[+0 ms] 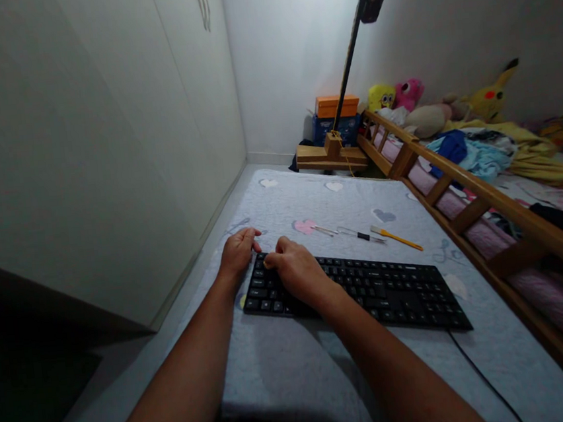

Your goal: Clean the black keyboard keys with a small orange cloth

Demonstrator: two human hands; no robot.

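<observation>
A black keyboard point(399, 296) lies on the cloth-covered surface, its cable running off toward the lower right. At its upper left corner is my left hand point(238, 251), with fingers loosely bent and a gap between the fingertips. My right hand point(300, 269) rests over the left part of the keys. Its fingers are curled in, with the thumb side at the top left keys. Whatever may be between those fingers is hidden. Beyond the keyboard lie thin cotton swabs point(324, 231), a wire tool with a black grip point(363, 236) and a small brush with a yellow handle point(398, 237).
A wooden bed rail point(480, 205) runs along the right, with clothes and plush toys point(487, 101) behind it. White cabinet doors point(143, 118) stand to the left. At the back, a dark pole point(351, 48) rises from a wooden base point(326, 157) near an orange box point(336, 105).
</observation>
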